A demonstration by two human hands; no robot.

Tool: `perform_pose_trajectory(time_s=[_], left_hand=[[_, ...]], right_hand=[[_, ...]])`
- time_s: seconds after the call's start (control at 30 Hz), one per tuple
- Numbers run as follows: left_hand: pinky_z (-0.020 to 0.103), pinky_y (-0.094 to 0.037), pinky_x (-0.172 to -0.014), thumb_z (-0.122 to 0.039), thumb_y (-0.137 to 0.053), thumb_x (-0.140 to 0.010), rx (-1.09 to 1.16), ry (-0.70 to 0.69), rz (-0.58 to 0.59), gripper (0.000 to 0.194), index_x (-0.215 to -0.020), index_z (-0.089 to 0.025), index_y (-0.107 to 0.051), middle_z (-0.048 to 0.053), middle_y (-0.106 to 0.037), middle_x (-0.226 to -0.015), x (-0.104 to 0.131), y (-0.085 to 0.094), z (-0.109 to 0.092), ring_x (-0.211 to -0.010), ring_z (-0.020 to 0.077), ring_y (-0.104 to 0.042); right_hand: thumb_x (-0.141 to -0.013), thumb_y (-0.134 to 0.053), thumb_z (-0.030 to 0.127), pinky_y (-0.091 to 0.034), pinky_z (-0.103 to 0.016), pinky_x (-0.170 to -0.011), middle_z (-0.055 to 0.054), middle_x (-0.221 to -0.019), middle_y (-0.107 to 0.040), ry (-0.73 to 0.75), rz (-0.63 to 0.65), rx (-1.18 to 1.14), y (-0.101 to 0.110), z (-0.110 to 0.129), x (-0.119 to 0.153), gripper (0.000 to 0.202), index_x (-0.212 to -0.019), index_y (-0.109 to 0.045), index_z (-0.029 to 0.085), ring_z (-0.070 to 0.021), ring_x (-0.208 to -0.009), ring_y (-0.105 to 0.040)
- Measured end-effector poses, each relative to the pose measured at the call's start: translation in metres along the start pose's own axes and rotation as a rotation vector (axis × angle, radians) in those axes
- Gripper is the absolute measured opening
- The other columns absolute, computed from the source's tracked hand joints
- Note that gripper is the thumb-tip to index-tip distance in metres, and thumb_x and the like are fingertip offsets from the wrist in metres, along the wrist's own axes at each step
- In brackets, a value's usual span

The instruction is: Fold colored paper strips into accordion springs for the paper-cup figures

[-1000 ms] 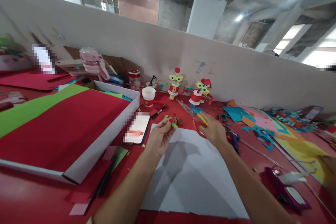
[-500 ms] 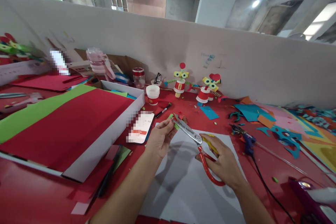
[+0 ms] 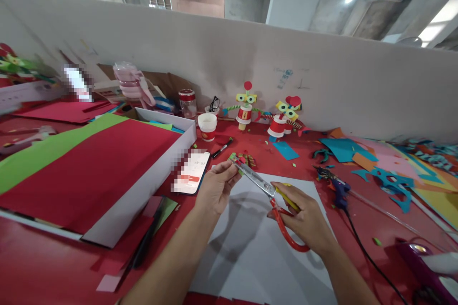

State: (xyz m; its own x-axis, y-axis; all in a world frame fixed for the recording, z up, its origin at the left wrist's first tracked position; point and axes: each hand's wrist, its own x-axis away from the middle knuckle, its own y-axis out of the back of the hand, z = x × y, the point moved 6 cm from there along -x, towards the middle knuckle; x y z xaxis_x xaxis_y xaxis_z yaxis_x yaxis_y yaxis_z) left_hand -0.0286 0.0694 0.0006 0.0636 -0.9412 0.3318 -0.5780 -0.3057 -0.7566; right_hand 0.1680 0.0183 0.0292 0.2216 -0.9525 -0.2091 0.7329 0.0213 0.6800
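Observation:
My left hand (image 3: pixel 219 186) pinches a small piece of green paper (image 3: pixel 233 156) between thumb and fingers. My right hand (image 3: pixel 304 217) is wrapped round the handles of a pair of scissors (image 3: pixel 263 185), which have red and yellow grips and silver blades. The blade tips meet the green paper right at my left fingertips, and fingers partly hide the piece. Behind the blades, small striped folded paper strips (image 3: pixel 249 159) lie on the table. Beneath both hands is a large white sheet (image 3: pixel 257 267).
A white box (image 3: pixel 114 217) with red and green paper stands left, beside a phone (image 3: pixel 191 174). Paper cups (image 3: pixel 207 126) and two paper-cup figures (image 3: pixel 244 114) stand at the back. A glue gun (image 3: pixel 340 190) with its cord and blue paper scraps (image 3: pixel 390 183) lie right.
The scissor blades look closer together on the green paper. Both hands stay almost in place, and the view has shifted slightly.

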Motion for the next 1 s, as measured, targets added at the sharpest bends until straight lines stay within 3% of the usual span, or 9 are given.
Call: perform_pose_trajectory(time_s=[0.33,0.57,0.7,0.83,1.0], left_hand=[[0.020,-0.054,-0.065,0.002,-0.069,-0.066,-0.031,-0.010,0.012,0.013,-0.065,-0.011,-0.067,0.001,-0.068,-0.064,0.003,-0.001,-0.001,-0.061,0.0087,-0.064],[0.018,-0.054,-0.061,0.001,-0.071,-0.065,-0.013,0.022,0.036,0.013,-0.067,-0.011,-0.067,-0.001,-0.066,-0.061,0.003,-0.003,-0.001,-0.055,0.0067,-0.061],[0.016,-0.054,-0.057,0.003,-0.066,-0.068,0.013,0.093,0.123,0.016,-0.069,-0.012,-0.068,0.001,-0.068,-0.064,0.006,-0.008,0.002,-0.054,0.0065,-0.061],[0.014,-0.053,-0.056,0.007,-0.063,-0.066,-0.017,0.165,0.242,0.022,-0.070,-0.013,-0.069,0.002,-0.070,-0.067,0.014,-0.016,0.006,-0.054,0.0065,-0.062],[0.015,-0.055,-0.060,0.009,-0.064,-0.062,-0.037,0.192,0.294,0.024,-0.068,-0.013,-0.070,0.003,-0.071,-0.065,0.020,-0.019,0.014,-0.058,0.0096,-0.065]], right_hand=[[-0.073,-0.073,0.034,-0.049,-0.030,-0.087,-0.006,-0.117,-0.064,-0.009,0.011,-0.062,0.001,-0.002,0.000,0.051,-0.121,-0.060,0.025,-0.0222,-0.103,-0.061],[-0.077,-0.066,0.039,-0.053,-0.029,-0.072,-0.003,-0.096,-0.069,-0.113,-0.066,-0.129,-0.002,-0.012,-0.001,0.049,-0.121,-0.061,0.019,-0.0186,-0.079,-0.064],[-0.079,-0.059,0.043,-0.050,-0.031,-0.068,-0.003,-0.086,-0.071,-0.288,-0.241,0.120,0.013,-0.030,-0.008,0.047,-0.120,-0.059,0.021,-0.0210,-0.076,-0.066],[-0.084,-0.051,0.035,-0.046,-0.033,-0.069,-0.012,-0.092,-0.070,-0.367,-0.148,0.486,0.016,-0.040,-0.022,0.041,-0.121,-0.055,0.015,-0.0253,-0.081,-0.066],[-0.088,-0.047,0.028,-0.042,-0.035,-0.082,-0.017,-0.095,-0.066,-0.252,-0.055,0.740,0.012,-0.025,-0.028,0.026,-0.092,-0.068,0.014,-0.0269,-0.095,-0.060]])
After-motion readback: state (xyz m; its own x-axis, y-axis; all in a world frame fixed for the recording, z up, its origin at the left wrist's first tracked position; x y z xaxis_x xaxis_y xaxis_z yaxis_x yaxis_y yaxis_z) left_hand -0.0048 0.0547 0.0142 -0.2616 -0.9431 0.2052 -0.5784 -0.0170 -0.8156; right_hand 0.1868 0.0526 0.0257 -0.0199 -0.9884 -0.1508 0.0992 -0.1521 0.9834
